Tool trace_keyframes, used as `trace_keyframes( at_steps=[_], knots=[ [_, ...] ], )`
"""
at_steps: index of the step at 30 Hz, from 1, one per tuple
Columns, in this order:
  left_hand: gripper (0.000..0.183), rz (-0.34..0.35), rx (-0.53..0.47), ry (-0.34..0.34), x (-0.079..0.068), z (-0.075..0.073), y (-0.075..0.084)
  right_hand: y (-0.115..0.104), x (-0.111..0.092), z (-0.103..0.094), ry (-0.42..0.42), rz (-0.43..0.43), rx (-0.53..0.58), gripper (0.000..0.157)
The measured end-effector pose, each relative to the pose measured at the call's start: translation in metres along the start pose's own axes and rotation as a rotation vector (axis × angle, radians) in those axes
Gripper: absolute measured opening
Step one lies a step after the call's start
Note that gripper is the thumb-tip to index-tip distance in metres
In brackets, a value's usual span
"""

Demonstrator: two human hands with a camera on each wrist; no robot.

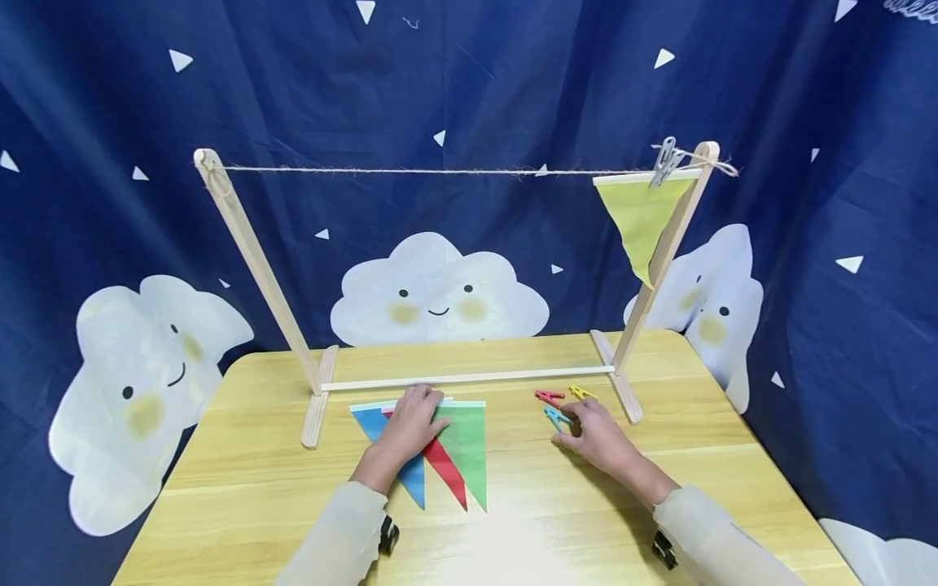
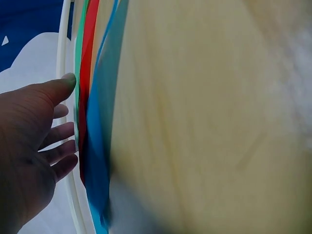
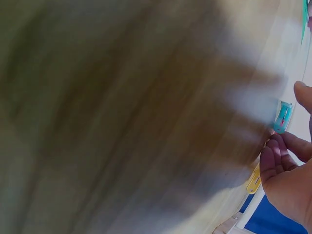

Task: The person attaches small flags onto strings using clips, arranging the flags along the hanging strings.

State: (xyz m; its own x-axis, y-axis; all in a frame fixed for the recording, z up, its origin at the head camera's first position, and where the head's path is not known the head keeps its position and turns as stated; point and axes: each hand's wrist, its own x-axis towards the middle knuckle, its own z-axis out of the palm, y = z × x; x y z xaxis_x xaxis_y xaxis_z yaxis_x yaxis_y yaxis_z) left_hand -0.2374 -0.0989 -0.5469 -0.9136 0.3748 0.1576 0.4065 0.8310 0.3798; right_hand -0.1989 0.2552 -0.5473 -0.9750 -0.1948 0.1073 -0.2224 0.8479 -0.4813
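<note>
My left hand (image 1: 410, 423) rests on the upper part of three overlapping pennants: blue (image 1: 416, 487), red (image 1: 449, 472) and green (image 1: 471, 439). In the left wrist view its thumb and fingers are spread along the white-edged tops of the pennants. At the right, my right hand (image 1: 597, 439) reaches low over the table beside a blue clothespin (image 1: 557, 417). Its thumb stands apart from the bent fingers in the right wrist view, and the blue clothespin (image 3: 282, 117) lies by the index fingertip. Just beyond are a red clothespin (image 1: 550, 396) and a yellow clothespin (image 1: 583, 392).
A wooden stand with a left post (image 1: 256, 260) and right post (image 1: 663, 260) carries a string (image 1: 403, 170). A yellow pennant (image 1: 643, 212) hangs at its right end under grey clothespins (image 1: 665, 163). A white crossbar (image 1: 469, 378) runs low behind the hands. A blue curtain (image 1: 440, 81) backs the table.
</note>
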Motion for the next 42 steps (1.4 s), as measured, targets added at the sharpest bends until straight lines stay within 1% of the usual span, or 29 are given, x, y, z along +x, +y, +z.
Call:
trace_keyframes(
  at_steps=[3,8,14,21,26,30,33,36,42],
  knots=[
    [0.04,0.01,0.02,0.018,0.001,0.001,-0.001,-0.001,0.0,0.0,-0.014,0.017,-0.001,0.052],
    [0.031,0.03,0.025,0.042,0.002,0.003,-0.001,-0.003,0.001,0.001,-0.017,0.035,-0.009,0.051],
    [0.028,0.052,0.053,0.059,0.005,0.004,-0.003,-0.003,0.001,0.002,-0.008,0.042,-0.029,0.049],
    [0.029,0.046,0.007,0.061,0.007,0.002,-0.004,-0.005,0.003,0.002,0.002,0.051,-0.02,0.046],
    [0.032,0.027,-0.007,0.03,0.008,-0.001,-0.003,-0.007,0.004,0.001,0.01,0.057,-0.017,0.043],
    [0.027,0.018,0.006,0.009,0.008,-0.003,-0.003,-0.006,0.003,0.001,0.012,0.054,-0.022,0.042],
    [0.02,0.014,0.039,0.008,0.01,-0.003,-0.005,-0.006,0.003,0.002,0.016,0.044,-0.027,0.042],
    [0.017,0.015,0.052,0.004,0.012,-0.005,-0.007,-0.005,0.002,0.001,0.017,0.039,-0.032,0.042],
    [0.017,0.029,0.046,-0.021,0.014,-0.007,-0.009,-0.004,0.004,0.002,0.006,0.045,-0.036,0.041]
  ],
)
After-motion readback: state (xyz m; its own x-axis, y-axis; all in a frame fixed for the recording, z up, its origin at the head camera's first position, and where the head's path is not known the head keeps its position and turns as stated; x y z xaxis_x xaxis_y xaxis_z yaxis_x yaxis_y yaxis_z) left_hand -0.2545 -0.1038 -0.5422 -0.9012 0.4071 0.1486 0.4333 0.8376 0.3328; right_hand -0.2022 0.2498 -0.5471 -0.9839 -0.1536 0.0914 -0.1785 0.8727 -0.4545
